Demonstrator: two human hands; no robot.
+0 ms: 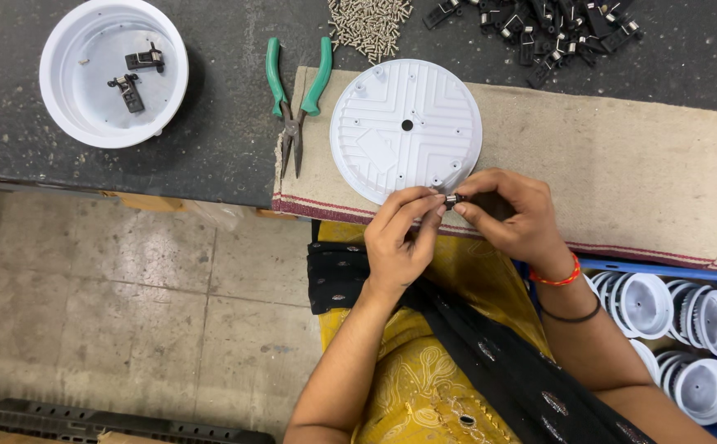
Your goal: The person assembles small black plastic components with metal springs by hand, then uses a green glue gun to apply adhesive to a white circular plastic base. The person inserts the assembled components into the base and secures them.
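My left hand (402,234) and my right hand (513,212) meet at the near edge of a round white ribbed plate (405,127). Together their fingertips pinch a small dark clip with a metal part (451,200). The plate lies flat on a beige cloth mat (622,173) on the dark workbench. The clip sits just below the plate's rim, close to a mounting point on it.
Green-handled pliers (296,90) lie left of the plate. A pile of small screws (369,25) and a heap of black clips (556,29) sit at the back. A white round housing (113,72) holds two clips. A blue bin (679,329) of white housings stands at my right.
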